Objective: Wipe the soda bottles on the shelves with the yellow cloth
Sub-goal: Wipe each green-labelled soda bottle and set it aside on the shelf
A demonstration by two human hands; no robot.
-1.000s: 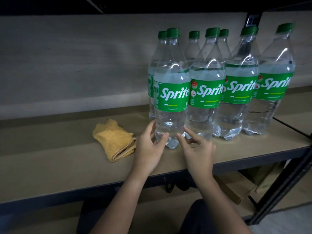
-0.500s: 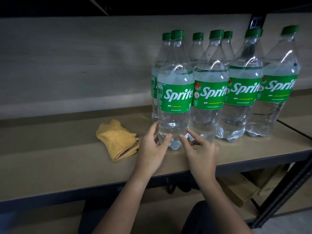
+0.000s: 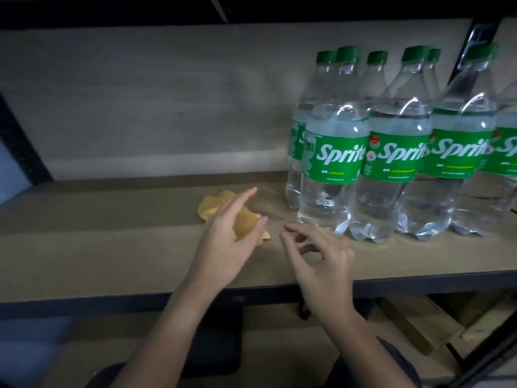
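Several clear Sprite bottles point(image 3: 333, 163) with green caps and labels stand in two rows at the right of the wooden shelf point(image 3: 112, 247). A folded yellow cloth point(image 3: 212, 204) lies on the shelf left of them. My left hand point(image 3: 226, 242) hovers over the cloth with fingers spread, covering its near part, and holds nothing. My right hand point(image 3: 321, 264) is beside it, fingers loosely curled and empty, just left of the front-left bottle's base.
A dark metal rail point(image 3: 419, 284) edges the shelf front. A black upright point(image 3: 481, 32) rises behind the bottles at the right. Cardboard boxes point(image 3: 414, 329) lie on the level below.
Both hands have let go of the front-left bottle's base and moved left; my left hand is now over the yellow cloth. The view has swung left.
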